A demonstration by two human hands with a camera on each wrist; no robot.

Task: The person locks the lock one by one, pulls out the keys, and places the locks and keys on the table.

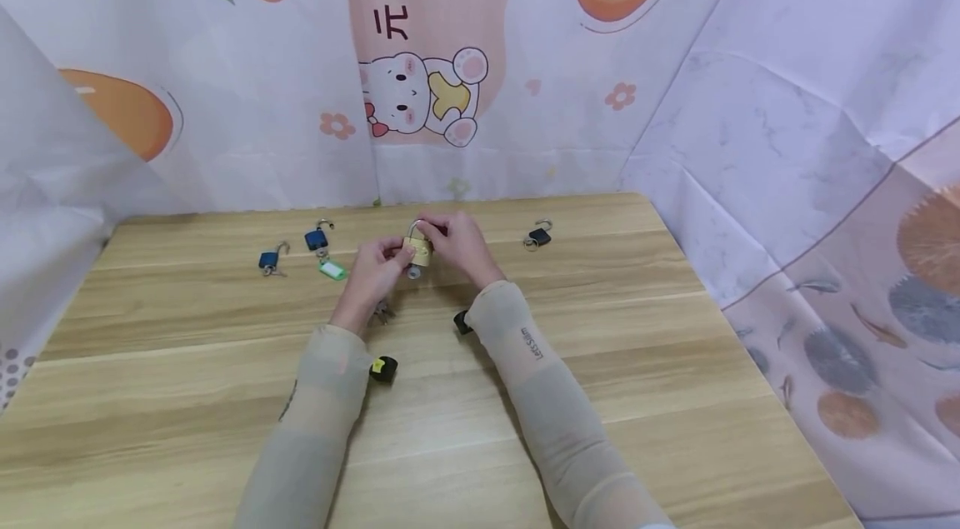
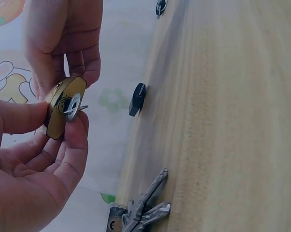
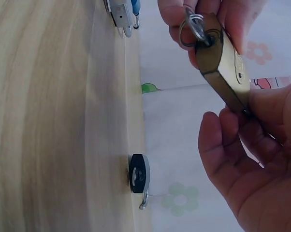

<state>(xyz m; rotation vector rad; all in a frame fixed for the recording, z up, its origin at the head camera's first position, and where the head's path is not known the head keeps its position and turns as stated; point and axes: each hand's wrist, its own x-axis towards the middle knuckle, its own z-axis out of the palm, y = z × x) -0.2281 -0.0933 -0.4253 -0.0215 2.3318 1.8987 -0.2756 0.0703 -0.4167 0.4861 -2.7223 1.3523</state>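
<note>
Over the far middle of the light wood-grain table [image 1: 675,412], a person's left hand [image 1: 371,274] grips a gold-coloured metal padlock [image 1: 421,255] by its body; the right hand [image 1: 461,243] pinches its shackle end. Two small blue padlocks [image 1: 316,240] lie far left, a black padlock [image 1: 539,237] far right. In the head view, the left wrist partly covers silvery metal keys [image 1: 384,312], the beige right sleeve [image 1: 504,314] a dark block [image 1: 461,323].

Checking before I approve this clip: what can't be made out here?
Head view: any markings on the brass padlock, too small to read.
Head view: part of the black object, hidden by the right sleeve.
Left wrist view: part of the metal block, cut off by the bottom edge.
Right wrist view: part of the left hand, cut off by the top edge.
</note>
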